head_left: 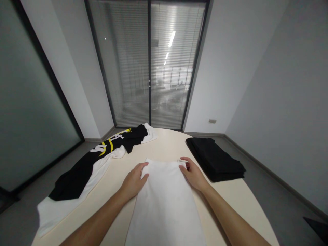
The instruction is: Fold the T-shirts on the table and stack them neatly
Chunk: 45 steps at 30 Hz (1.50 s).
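A white garment (pixel 167 201) lies folded into a long strip on the table in front of me, its near end running out of view at the bottom. My left hand (pixel 134 181) grips its far left corner between thumb and fingers. At the far right corner, my right hand (pixel 193 173) holds the edge, thumb on top and some fingers tucked behind the cloth. A small fold sticks up by the right fingertips. Which kind of garment it is, I cannot tell.
Black and white shirts (pixel 87 167) with yellow and white print lie spread along the left side of the round cream table (pixel 167 145). A stack of folded black clothes (pixel 215 159) sits on the right. Beyond the table stands a glass door (pixel 150 68) with blinds.
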Tool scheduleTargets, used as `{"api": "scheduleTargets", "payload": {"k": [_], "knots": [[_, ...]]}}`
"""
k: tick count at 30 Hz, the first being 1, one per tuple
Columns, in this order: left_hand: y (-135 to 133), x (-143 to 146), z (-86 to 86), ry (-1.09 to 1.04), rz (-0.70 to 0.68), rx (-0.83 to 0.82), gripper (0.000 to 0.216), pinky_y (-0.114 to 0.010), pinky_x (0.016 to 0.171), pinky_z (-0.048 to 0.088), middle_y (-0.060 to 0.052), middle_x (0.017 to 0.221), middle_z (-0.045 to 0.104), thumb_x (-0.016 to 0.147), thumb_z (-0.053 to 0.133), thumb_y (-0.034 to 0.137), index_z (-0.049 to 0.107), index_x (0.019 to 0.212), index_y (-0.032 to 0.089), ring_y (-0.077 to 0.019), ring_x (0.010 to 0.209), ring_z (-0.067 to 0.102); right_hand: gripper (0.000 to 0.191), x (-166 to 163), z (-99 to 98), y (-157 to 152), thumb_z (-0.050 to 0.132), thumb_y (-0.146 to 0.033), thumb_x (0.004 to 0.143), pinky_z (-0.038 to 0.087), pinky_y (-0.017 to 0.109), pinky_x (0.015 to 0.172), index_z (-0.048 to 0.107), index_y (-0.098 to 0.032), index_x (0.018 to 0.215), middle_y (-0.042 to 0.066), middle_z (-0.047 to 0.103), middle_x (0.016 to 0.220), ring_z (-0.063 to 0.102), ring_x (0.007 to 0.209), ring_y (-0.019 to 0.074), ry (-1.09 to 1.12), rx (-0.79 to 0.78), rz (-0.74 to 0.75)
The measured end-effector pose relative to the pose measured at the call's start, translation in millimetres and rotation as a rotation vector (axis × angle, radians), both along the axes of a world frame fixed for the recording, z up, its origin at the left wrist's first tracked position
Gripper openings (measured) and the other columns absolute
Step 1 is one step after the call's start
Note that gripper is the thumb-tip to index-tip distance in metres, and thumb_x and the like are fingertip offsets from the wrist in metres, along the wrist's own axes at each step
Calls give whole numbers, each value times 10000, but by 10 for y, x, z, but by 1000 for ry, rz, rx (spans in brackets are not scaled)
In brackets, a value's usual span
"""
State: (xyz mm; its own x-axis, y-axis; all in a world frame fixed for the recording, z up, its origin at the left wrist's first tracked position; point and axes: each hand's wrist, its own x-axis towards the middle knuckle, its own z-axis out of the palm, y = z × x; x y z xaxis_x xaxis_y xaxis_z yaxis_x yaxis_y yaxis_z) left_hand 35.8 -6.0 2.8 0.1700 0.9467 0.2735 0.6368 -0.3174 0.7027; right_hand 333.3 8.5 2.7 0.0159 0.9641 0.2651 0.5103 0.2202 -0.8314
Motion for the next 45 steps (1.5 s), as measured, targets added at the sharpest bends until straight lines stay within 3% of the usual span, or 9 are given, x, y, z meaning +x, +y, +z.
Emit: {"api": "scheduleTargets", "payload": {"k": [6, 12, 22, 25, 29, 31, 34, 38, 45], "knots": [[20, 9, -38, 29, -9, 113, 476, -375, 934, 522, -116, 1366, 585, 894, 487, 252, 543, 1358, 168, -183, 864, 637, 380, -13, 4, -6, 497, -482, 937, 421, 274, 608, 606, -217, 1186, 19, 615, 889, 519, 649, 150, 89, 23, 55], [40, 23, -165, 119, -21, 139, 492, -436, 1136, 416, -139, 1431, 548, 910, 477, 229, 522, 1393, 145, -252, 1326, 530, 438, -3, -29, 2, 548, -428, 895, 459, 286, 641, 572, -210, 1274, 37, 659, 929, 558, 657, 155, 46, 5, 54], [-14, 68, -134, 218, 13, 111, 504, -436, 1130, 433, -148, 1494, 486, 955, 411, 209, 461, 1453, 151, -252, 1327, 539, 408, -5, 11, 24, 484, -443, 945, 510, 320, 735, 584, -191, 1250, 85, 696, 1079, 628, 740, 177, 11, 53, 8], [-31, 77, -124, 231, 32, 115, 500, -439, 1136, 427, -147, 1501, 480, 954, 417, 216, 467, 1448, 155, -254, 1351, 517, 397, -33, 91, -13, 474, -411, 954, 506, 405, 925, 599, -204, 1269, 113, 664, 1214, 648, 974, 238, -176, 146, -21], [-98, 112, -75, 268, 80, 229, 501, -481, 1158, 387, -162, 1627, 282, 958, 453, 257, 474, 1447, 147, -298, 1446, 390, 454, -197, 311, -267, 527, -430, 949, 317, 506, 1162, 597, -241, 1356, 123, 549, 1440, 458, 1353, 310, -448, 243, 109], [-141, 132, -48, 319, 33, 270, 501, -495, 1175, 355, -150, 1653, 224, 977, 451, 293, 471, 1459, 157, -304, 1480, 329, 583, -310, 394, -437, 538, -521, 947, 223, 555, 1202, 486, -293, 1480, 94, 431, 1562, 350, 1449, 333, -532, 136, 330], [-188, 151, -29, 441, -81, 180, 493, -521, 1188, 319, -130, 1625, 312, 1007, 409, 332, 481, 1469, 175, -301, 1499, 292, 723, -443, 421, -609, 534, -631, 921, 93, 621, 1214, 350, -347, 1559, 59, 232, 1656, 159, 1525, 370, -629, -51, 564], [-200, 156, -24, 549, -79, 52, 512, -568, 1187, 287, -147, 1596, 358, 1017, 378, 350, 481, 1478, 150, -330, 1496, 289, 775, -478, 370, -609, 554, -661, 893, 73, 620, 1217, 337, -340, 1565, 64, 213, 1656, 105, 1533, 371, -665, -92, 582], [-207, 146, 36, 549, -184, 41, 555, -564, 1207, 233, -125, 1650, 200, 1007, 418, 353, 374, 1549, 242, -306, 1531, 161, 710, -346, 323, -438, 442, -673, 949, 124, 575, 1232, 380, -304, 1553, 63, 241, 1646, 130, 1536, 338, -624, -92, 453]]}}
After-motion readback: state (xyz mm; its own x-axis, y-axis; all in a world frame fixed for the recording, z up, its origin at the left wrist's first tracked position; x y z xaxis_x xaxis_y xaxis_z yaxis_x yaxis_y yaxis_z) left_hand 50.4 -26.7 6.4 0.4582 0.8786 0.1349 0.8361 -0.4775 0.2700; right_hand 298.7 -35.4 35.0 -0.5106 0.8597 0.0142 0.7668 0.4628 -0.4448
